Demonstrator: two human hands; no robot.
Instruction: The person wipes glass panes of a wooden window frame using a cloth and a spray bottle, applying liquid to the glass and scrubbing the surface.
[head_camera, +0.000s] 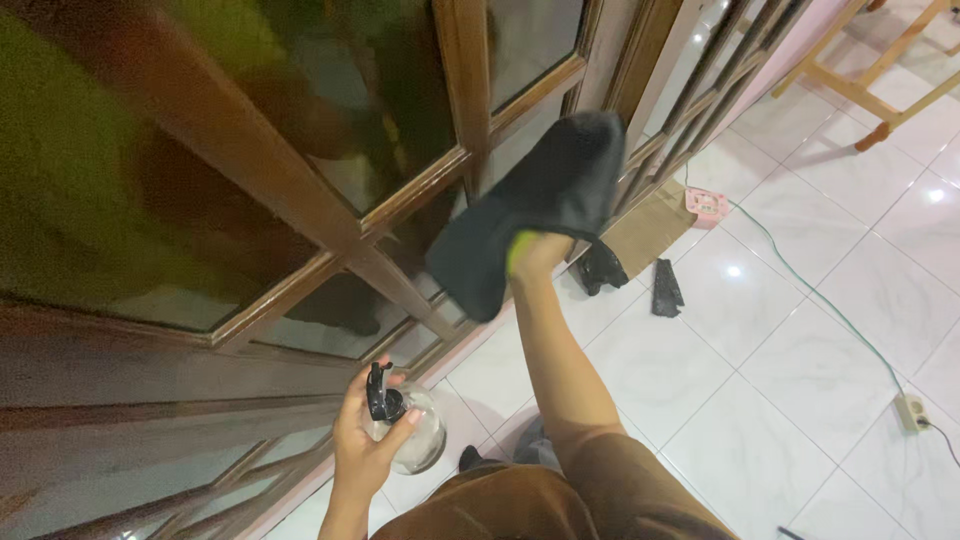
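Observation:
My right hand (538, 252) holds a black cloth (535, 205) with a small yellow-green patch showing at the fingers, and presses it against the wooden frame and glass of a door (300, 200). The cloth covers most of the hand. My left hand (362, 435) grips a clear round spray bottle (420, 435) with a black trigger head (382, 395), held low near the bottom of the door.
White tiled floor (780, 380) spreads to the right. On it lie a flat piece of cardboard (650, 225), black cloth scraps (665, 288), a pink object (706, 205), a green cable (820, 300) leading to a socket strip (912, 410), and wooden furniture legs (870, 90).

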